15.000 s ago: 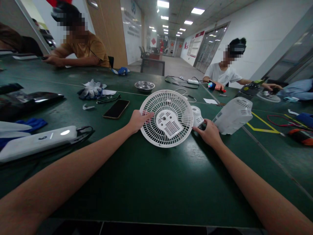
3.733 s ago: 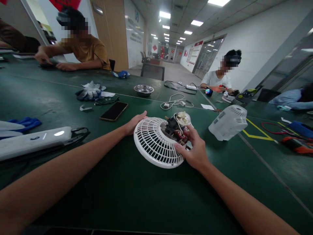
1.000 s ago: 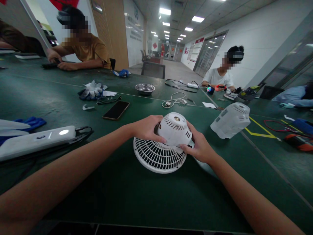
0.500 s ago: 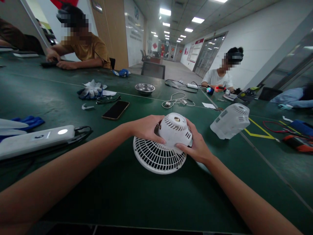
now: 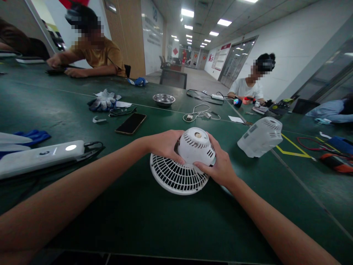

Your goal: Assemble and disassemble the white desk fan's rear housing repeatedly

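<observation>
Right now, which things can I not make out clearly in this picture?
All in the head view:
- What lies under the white cover: hidden by the cover, left hand and right hand.
- Far part of the white grille: behind the cover and hands.
- Far end of the long white device: cut off by the left edge.
- Lettering on the wall board: too small.

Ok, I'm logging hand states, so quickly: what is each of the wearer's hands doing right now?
Left hand: holding the white vented cover by its left side.
Right hand: holding the same cover by its right side.
</observation>
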Tool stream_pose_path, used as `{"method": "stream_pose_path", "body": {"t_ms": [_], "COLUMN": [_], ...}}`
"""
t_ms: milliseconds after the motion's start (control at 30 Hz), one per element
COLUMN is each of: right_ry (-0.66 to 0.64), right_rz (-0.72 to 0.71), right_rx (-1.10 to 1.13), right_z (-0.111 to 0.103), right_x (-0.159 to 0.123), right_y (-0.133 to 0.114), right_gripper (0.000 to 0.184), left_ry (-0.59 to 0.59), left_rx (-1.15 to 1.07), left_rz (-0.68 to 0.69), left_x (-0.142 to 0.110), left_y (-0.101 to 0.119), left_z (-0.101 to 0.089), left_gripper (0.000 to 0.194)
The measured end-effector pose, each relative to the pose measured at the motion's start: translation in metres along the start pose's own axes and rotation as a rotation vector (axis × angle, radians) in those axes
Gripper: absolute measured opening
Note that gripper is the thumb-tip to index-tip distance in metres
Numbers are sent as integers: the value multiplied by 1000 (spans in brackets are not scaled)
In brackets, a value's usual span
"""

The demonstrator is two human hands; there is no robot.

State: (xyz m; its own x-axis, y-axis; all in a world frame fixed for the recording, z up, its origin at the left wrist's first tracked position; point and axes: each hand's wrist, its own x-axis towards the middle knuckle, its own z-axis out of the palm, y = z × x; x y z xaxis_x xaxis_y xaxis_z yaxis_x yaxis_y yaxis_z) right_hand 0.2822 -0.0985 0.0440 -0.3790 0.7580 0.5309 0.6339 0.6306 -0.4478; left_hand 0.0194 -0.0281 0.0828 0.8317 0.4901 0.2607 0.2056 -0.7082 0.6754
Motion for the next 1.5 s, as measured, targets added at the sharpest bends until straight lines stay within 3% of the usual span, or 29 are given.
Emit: {"method": "stream_pose_path", "body": {"t_ms": [167,267,400,500,700,967,1333,1500], "right_ry": [-17,-68,-173,-191,-200,-181,-243,-270], "right_rz": [-73,-50,15,-8,-9,37,73,66], "right_rx": [-50,-5,101,130,182,191,249,215], "right_z": [-2,-7,-11,-12,-14,-17,-21,-20], "right_x": [-1,-3,-7,-8,-5,-4,-3,-1], "right_y": [7,10,12,12,8,3,2,-1], "right_gripper": [116,111,99,98,98,92,93,97], "left_ry": [50,98,57,100,199,238,183,206], "left_rx": [118,136,70,121,151,151,131,195], "left_rz": [30,28,98,123,156,169,175,100], "left_x": [-1,-3,-3,-1,2,1,-1,-1], "left_y": [-5,-8,-10,-8,-3,-7,-17,-18], "left_z": [0,0,7,17,32,35,25,31], "left_gripper": [88,85,121,139,125,110,113,116]}}
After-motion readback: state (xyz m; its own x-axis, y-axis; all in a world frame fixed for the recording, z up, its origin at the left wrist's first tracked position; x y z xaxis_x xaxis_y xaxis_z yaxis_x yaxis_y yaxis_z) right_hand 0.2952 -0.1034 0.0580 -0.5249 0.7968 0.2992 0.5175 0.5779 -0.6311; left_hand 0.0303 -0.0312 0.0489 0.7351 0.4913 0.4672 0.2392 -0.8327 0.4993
